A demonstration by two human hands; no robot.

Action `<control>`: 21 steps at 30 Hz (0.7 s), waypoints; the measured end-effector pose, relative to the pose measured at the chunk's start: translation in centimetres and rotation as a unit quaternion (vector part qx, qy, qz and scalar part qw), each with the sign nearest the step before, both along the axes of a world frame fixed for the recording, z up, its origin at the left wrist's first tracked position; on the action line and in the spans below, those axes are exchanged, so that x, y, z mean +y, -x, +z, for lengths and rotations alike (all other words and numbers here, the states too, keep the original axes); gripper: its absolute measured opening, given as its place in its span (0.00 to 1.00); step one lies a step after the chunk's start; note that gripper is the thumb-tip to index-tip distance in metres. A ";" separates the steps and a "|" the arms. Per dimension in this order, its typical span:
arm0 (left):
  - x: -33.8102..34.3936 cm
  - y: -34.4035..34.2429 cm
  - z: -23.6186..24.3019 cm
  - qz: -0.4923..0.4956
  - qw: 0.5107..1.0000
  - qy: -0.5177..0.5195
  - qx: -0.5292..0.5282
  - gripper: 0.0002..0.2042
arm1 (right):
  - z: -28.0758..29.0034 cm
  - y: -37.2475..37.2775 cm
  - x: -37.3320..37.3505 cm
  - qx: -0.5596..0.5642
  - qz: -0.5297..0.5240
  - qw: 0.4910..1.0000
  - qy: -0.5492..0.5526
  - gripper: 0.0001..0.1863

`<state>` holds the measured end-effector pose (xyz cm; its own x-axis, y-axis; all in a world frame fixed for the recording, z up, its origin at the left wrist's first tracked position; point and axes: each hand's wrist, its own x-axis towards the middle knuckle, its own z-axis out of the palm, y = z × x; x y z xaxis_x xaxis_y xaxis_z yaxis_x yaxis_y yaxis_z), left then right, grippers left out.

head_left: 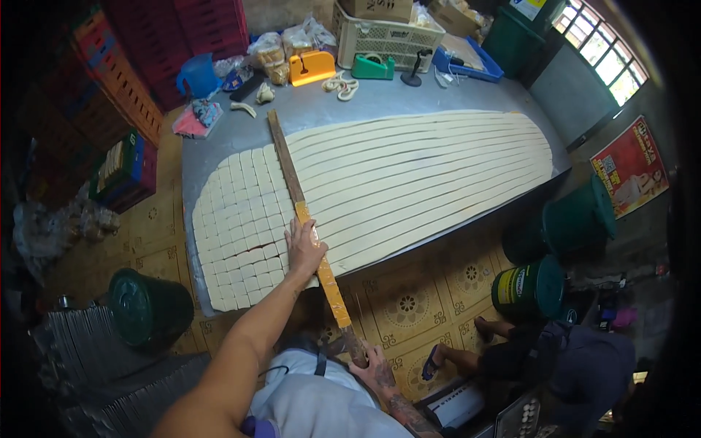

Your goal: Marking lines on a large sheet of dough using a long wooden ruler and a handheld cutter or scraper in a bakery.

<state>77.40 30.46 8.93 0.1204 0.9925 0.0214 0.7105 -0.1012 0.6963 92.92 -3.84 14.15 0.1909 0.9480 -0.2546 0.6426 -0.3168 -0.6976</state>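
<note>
A long wooden stick [286, 157], wrapped in yellow tape along its middle, lies slantwise across a large flat sheet of pale dough [423, 179] on a grey table. My left hand [305, 250] grips the taped part near the table's front edge. Close to my body, my right hand [375, 371] is closed round the stick's near end. Right of the stick, the dough is cut into long strips. On its left, cross cuts divide it into small squares [237, 193], with a dark reddish line between some of them.
Along the table's back stand a blue jug [198, 76], an orange holder [312, 67], a green tape dispenser [373, 66] and a beige crate [383, 36]. Green bins [150, 310] flank the table. Another person [577, 365] is at the lower right. Stacked crates [124, 80] rise at left.
</note>
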 end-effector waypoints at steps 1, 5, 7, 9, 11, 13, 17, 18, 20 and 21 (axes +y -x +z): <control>0.2 0.1 0.1 -0.007 1.000 0.005 0.010 0.38 | -0.3 0.1 -0.8 -0.011 0.006 1.000 0.000 0.39; -0.7 0.2 0.6 0.005 1.000 0.017 0.009 0.43 | -0.2 -0.1 -2.2 -0.035 0.022 0.999 -0.009 0.40; 0.5 0.8 0.5 0.011 1.000 0.005 0.004 0.45 | -0.4 -0.5 -2.3 -0.038 0.027 0.999 -0.019 0.39; 1.6 1.9 0.1 0.022 1.000 -0.002 0.002 0.48 | -0.1 -0.7 -2.5 -0.033 0.029 0.999 -0.016 0.39; 3.0 3.1 0.6 0.006 1.000 0.019 0.008 0.49 | 0.2 -1.3 -2.1 -0.019 0.027 0.999 -0.018 0.40; 5.1 3.7 1.9 -0.008 0.999 0.039 0.016 0.50 | 0.5 -1.5 -1.4 -0.024 0.032 0.999 -0.025 0.39; 7.7 3.9 4.7 -0.067 0.986 0.110 0.103 0.62 | 1.2 -0.9 -1.4 -0.023 0.035 0.999 -0.024 0.39; 8.4 3.7 5.4 -0.094 0.979 0.114 0.144 0.66 | 1.3 -1.0 -0.9 -0.017 0.035 0.999 -0.018 0.40; 8.4 3.5 5.6 -0.120 0.969 0.118 0.182 0.69 | 0.8 -1.0 -0.9 -0.011 0.036 0.999 -0.011 0.40; 8.3 3.4 5.5 -0.133 0.959 0.132 0.215 0.72 | -0.1 -0.8 -1.2 -0.015 0.036 0.999 -0.013 0.40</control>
<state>73.98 38.71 14.43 0.3110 0.8897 -0.3343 0.9112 -0.1791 0.3710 93.75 -5.06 14.09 0.1293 0.9656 -0.2257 0.6839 -0.2516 -0.6848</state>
